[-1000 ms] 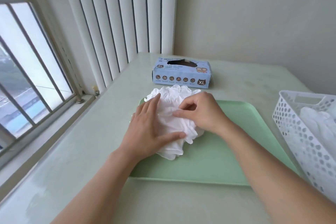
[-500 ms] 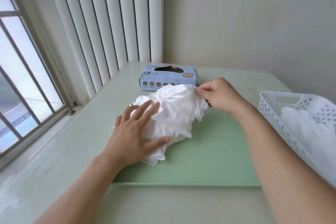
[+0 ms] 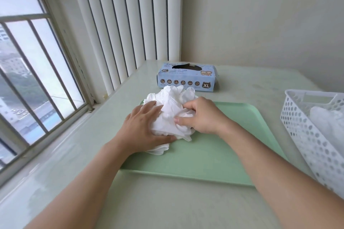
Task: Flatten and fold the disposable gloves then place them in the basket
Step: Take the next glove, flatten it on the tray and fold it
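Observation:
A crumpled heap of white disposable gloves (image 3: 170,109) lies on the far left part of a green tray (image 3: 214,150). My left hand (image 3: 143,128) lies flat on the heap's left side, fingers straight, pressing it down. My right hand (image 3: 200,117) has its fingers curled into the heap's right side, gripping a bunch of glove material with the thumb stretched along the front. A white perforated basket (image 3: 305,135) stands at the right edge of the table, with white gloves (image 3: 327,122) lying inside it.
A blue glove box (image 3: 187,78) marked XL stands behind the tray, its top opening facing up. Vertical white blinds and a barred window line the left side. A plain wall closes the back. The pale table (image 3: 167,206) continues in front of the tray.
My right hand, which had lifted a glove edge up toward the box, has come back down onto the heap and gripped it. My left hand stayed pressed on the heap.

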The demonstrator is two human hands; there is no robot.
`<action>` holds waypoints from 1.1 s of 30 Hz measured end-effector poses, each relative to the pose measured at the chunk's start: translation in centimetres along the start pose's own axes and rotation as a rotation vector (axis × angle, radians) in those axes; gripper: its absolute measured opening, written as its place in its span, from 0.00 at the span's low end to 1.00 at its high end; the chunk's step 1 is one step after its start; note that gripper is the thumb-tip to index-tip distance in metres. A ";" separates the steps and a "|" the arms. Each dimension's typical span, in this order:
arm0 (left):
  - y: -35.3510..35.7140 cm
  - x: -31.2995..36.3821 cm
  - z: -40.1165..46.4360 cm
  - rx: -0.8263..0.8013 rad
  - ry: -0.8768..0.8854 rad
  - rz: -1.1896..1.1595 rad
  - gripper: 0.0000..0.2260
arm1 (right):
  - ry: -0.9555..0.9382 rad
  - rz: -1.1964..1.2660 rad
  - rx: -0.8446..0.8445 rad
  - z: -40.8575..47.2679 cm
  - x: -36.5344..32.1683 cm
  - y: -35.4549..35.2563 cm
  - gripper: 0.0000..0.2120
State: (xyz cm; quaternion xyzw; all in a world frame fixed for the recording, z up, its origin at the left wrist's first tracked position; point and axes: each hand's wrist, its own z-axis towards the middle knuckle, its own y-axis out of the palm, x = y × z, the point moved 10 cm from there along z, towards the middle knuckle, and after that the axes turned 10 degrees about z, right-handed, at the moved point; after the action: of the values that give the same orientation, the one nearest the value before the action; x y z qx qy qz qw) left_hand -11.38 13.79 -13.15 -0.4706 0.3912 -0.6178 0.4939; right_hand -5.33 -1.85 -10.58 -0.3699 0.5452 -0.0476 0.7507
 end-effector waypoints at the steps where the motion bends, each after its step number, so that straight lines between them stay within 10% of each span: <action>1: -0.2 -0.4 0.2 0.025 0.045 -0.040 0.48 | 0.001 0.082 -0.004 -0.2 0.2 0.4 0.18; 6: -0.6 -1.0 0.4 0.069 0.130 -0.107 0.44 | 0.100 0.298 -0.021 -0.1 1.2 0.6 0.19; 13: -0.4 -0.6 -0.6 -0.080 0.000 -0.025 0.52 | 0.047 -0.067 0.190 -1.7 -4.0 -9.0 0.22; 22: -9.9 6.3 -0.7 0.246 -0.032 -0.421 0.38 | 0.201 0.939 0.317 -3.9 -3.3 -13.0 0.04; 25: -10.0 12.7 2.6 -0.044 0.085 -0.658 0.41 | 0.202 0.894 0.320 -4.3 -4.5 -13.0 0.05; 28: -9.4 15.7 5.3 -0.031 0.201 -0.590 0.23 | 0.224 0.805 0.251 -5.3 -5.7 -13.1 0.12; 33: -8.6 16.3 7.2 -0.188 0.242 -0.934 0.11 | 0.184 0.016 0.425 -6.7 -6.9 -18.0 0.25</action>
State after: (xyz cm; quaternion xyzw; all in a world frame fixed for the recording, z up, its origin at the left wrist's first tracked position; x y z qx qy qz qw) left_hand -7.62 -0.52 -0.05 -0.5630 0.2472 -0.7855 0.0704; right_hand -7.84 -14.91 4.92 -0.1934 0.5921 -0.1891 0.7591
